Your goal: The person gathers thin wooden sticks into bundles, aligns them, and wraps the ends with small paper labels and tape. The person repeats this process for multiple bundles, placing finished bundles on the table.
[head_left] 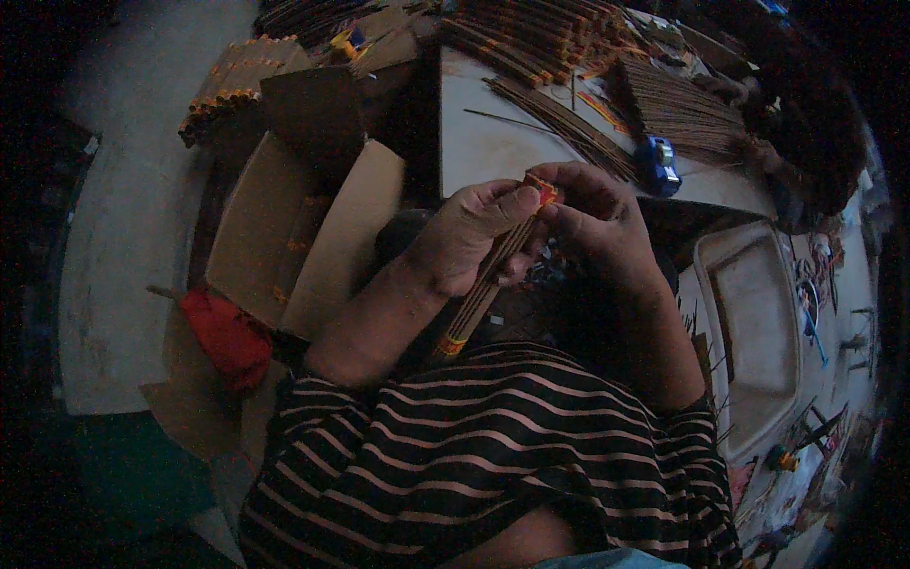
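Note:
Close in front of my body I hold a slim bundle of brown sticks (477,296), which look like incense sticks, tilted with its upper end away from me. A red and yellow paper band (545,191) wraps that far end, and a similar yellow band circles the near end by my striped shirt. My left hand (463,232) is closed round the upper part of the bundle, its thumb pressed along the band. The fingers of my right hand (599,213) pinch the red and yellow band from the other side.
An open cardboard box (336,237) stands at left, with red cloth (226,339) beside it. On the white table (464,152) lie loose sticks (569,123), stacked bundles (531,43) and a blue tape dispenser (661,166). A white tub (749,332) is at right. Another person's hand (763,152) touches sticks.

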Motion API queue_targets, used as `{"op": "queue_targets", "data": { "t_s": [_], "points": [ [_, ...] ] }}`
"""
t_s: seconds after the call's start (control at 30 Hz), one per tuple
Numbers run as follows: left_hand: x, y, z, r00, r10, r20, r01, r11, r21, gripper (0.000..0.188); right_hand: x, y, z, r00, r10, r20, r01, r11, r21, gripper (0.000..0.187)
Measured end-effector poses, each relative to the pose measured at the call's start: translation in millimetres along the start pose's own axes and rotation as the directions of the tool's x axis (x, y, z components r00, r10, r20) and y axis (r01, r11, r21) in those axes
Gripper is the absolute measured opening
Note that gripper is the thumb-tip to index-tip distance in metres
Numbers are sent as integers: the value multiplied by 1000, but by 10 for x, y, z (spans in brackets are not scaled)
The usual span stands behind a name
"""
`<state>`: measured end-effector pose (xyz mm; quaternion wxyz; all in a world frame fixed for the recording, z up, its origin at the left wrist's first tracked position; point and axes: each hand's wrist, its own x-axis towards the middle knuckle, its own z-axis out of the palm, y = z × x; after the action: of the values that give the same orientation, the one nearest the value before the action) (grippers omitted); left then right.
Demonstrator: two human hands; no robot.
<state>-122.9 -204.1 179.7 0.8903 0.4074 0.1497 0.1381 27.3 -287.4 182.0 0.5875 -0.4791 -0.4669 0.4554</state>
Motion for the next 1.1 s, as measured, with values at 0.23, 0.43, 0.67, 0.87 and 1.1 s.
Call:
{"op": "queue_targets", "data": {
  "t_s": [0.23,0.43,0.67,0.87,1.1],
  "points": [
    [12,2,45,999,-10,-33,12,999,50,22,-11,-44,-11,999,44,13,-45,995,94,30],
    [36,-51,47,998,12,-55,-6,994,107,23,9,8,-32,999,31,-10,-30,995,100,26],
    [51,-18,50,998,-65,5,65,998,-6,33,-36,-69,-51,998,69,-13,-69,997,19,25],
    [131,-79,45,994,-103,24,102,994,33,42,-47,-19,-139,996,79,37,-82,992,97,24],
    [150,17,75,995,-89,37,83,988,129,38,38,37,-150,995,-96,-15,96,995,-4,25]
  ]
}}
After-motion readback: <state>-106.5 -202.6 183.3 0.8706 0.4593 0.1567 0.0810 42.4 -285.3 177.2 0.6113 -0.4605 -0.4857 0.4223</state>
